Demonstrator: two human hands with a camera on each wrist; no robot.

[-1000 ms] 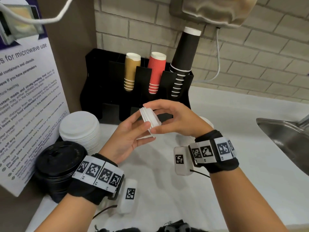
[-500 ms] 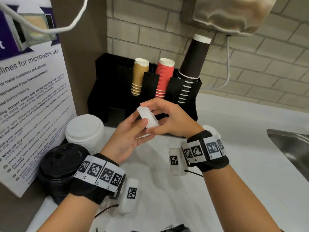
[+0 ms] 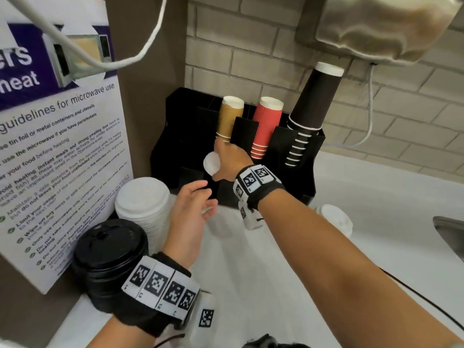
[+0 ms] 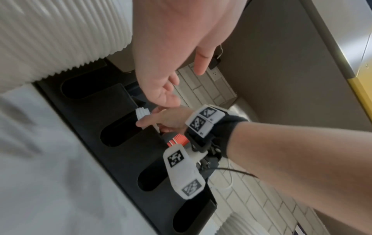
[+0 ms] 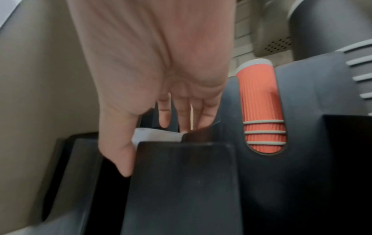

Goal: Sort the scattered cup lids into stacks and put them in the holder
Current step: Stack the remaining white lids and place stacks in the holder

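My right hand (image 3: 221, 162) grips a small stack of white lids (image 3: 211, 164) edge-on at a front slot of the black holder (image 3: 308, 177), just below the tan cups. In the left wrist view the small lid stack (image 4: 142, 113) sits between the right hand's thumb and fingers over a slot. The right wrist view shows the small white lids (image 5: 157, 135) partly behind the holder's front wall (image 5: 181, 182). My left hand (image 3: 194, 207) hovers open and holds nothing, a little below and left of the right hand.
A tall stack of large white lids (image 3: 144, 204) and a stack of black lids (image 3: 110, 257) stand left, by a microwave sign (image 3: 57, 151). Another white lid stack (image 3: 335, 218) lies right of the holder. Tan, red and black cups fill rear slots. A sink (image 3: 449, 229) is far right.
The right hand took the small lid stack out of the left hand and carried it forward to the holder's slot. The left hand let go and stayed back, open.
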